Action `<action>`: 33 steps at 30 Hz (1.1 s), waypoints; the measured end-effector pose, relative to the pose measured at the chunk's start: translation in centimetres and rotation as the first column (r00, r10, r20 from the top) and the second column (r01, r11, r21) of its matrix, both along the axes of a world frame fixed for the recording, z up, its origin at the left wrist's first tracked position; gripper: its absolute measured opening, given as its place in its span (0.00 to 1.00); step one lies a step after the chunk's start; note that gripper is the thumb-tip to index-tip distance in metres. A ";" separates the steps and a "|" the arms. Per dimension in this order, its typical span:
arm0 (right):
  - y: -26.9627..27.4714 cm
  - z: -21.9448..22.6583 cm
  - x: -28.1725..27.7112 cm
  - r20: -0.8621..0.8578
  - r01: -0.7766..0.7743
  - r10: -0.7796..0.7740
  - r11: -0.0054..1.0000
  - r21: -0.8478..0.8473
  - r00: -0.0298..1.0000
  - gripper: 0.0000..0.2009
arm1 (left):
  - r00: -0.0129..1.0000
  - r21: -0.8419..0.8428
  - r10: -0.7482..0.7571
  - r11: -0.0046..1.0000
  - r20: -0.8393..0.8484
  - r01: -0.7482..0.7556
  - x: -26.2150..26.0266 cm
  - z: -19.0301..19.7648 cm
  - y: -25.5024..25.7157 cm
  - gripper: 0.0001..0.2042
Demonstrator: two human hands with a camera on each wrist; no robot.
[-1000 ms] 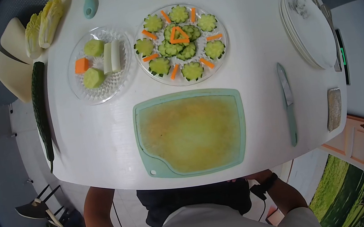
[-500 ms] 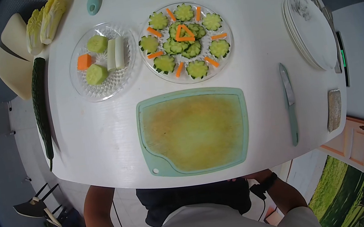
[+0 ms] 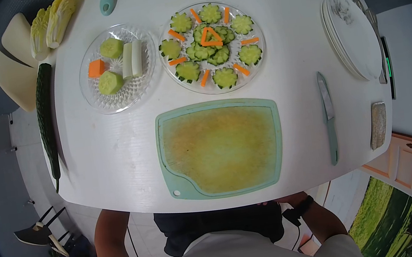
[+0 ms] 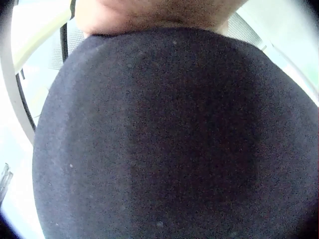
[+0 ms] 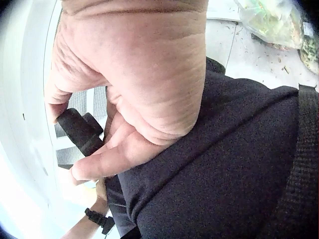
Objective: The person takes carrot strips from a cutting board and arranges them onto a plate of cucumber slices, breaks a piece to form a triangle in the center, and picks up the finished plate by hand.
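Both hands are below the table's front edge. In the left wrist view, only part of my left hand (image 4: 154,15) shows, at the top against dark cloth (image 4: 159,134); its fingers are hidden. My right hand (image 5: 134,74) hangs with loosely curled fingers beside the dark clothing (image 5: 214,164), and a small black object (image 5: 79,132) overlaps its fingers. Nearest on the table is a green cutting board (image 3: 221,147), its surface stained yellow-brown. Behind it, a glass plate (image 3: 203,88) carries flower-shaped cucumber slices (image 3: 225,78) and carrot sticks (image 3: 241,69).
A second glass plate (image 3: 131,94) holds cucumber chunks, a carrot block and white stalk pieces. A long cucumber (image 3: 47,118) and cabbages (image 3: 60,17) lie left. Right are a knife (image 3: 328,117), stacked white plates (image 3: 356,46) and a greyish block (image 3: 378,125). A peeler (image 3: 107,1) lies at the back.
The head view has shifted slightly, so the board and glass plates appear a little farther right and higher. The arms stay below the table edge, and nothing on the table has been moved.
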State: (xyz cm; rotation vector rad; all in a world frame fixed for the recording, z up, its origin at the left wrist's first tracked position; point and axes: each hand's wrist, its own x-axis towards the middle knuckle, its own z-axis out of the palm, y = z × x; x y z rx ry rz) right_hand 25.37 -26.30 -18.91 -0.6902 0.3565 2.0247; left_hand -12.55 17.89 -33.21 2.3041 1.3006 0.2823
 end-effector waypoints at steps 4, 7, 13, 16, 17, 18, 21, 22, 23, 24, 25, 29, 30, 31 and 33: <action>0.0 0.0 0.0 -0.001 0.002 -0.002 1.000 -0.004 1.000 0.31 | 1.000 0.020 0.016 1.000 0.006 -0.016 -0.2 0.2 0.4 0.23; 0.0 0.0 -0.1 -0.001 0.001 -0.001 1.000 -0.004 1.000 0.31 | 0.999 0.037 0.030 0.999 0.012 -0.030 -0.4 0.5 0.7 0.23; -0.2 0.0 0.2 0.299 -0.287 0.257 0.956 0.059 0.919 0.20 | 0.998 0.076 0.053 0.996 0.028 -0.055 -0.9 1.4 1.1 0.23; -0.1 -0.3 0.0 0.117 -0.213 0.208 0.976 0.037 0.971 0.21 | 0.997 0.102 0.062 0.993 0.041 -0.066 -1.4 2.5 0.8 0.23; -0.2 -0.3 -0.1 0.120 -0.212 0.207 0.977 0.035 0.971 0.21 | 0.997 0.105 0.063 0.992 0.045 -0.067 -1.6 2.6 0.2 0.23; -0.5 -0.4 -0.4 0.171 -0.234 0.222 0.971 0.055 0.960 0.21 | 0.997 0.102 0.063 0.993 0.048 -0.067 -1.9 2.7 -0.7 0.23; -2.0 -0.8 -0.9 0.325 -0.260 0.199 0.953 0.154 0.924 0.23 | 0.997 0.079 0.059 0.995 0.051 -0.063 -3.0 3.1 -5.0 0.23; -2.3 -0.9 -0.9 0.337 -0.252 0.191 0.957 0.147 0.922 0.24 | 0.997 0.074 0.057 0.995 0.054 -0.061 -3.0 2.6 -5.8 0.23; -2.6 -0.7 -1.0 0.350 -0.243 0.181 0.959 0.142 0.919 0.25 | 0.997 0.072 0.055 0.996 0.057 -0.059 -3.5 2.9 -7.3 0.23; -2.8 -0.4 -1.1 0.384 -0.243 0.169 0.958 0.153 0.908 0.25 | 0.997 0.066 0.052 0.996 0.060 -0.056 -4.0 3.1 -9.0 0.23; -3.1 -0.1 -1.3 0.414 -0.243 0.159 0.957 0.157 0.896 0.24 | 0.997 0.053 0.049 0.997 0.060 -0.052 -4.4 3.1 -10.9 0.23; -4.1 1.3 -2.8 0.380 -0.162 0.100 0.978 0.135 0.920 0.26 | 0.997 0.035 0.044 0.998 0.063 -0.046 -6.2 1.7 -15.7 0.23; -4.9 1.4 -3.4 0.381 -0.161 0.099 0.978 0.135 0.919 0.26 | 0.997 0.057 0.046 0.997 -0.054 -0.043 -6.7 1.4 -17.0 0.22; -5.3 1.5 -3.8 0.313 -0.151 0.107 0.981 0.122 0.944 0.27 | 0.984 0.084 0.057 0.996 -0.168 -0.043 -3.5 7.7 -19.4 0.22; -5.3 2.1 -4.7 0.249 -0.156 0.121 0.980 0.127 0.961 0.27 | 0.972 0.265 0.077 0.964 -0.223 -0.015 -2.3 10.1 -22.7 0.25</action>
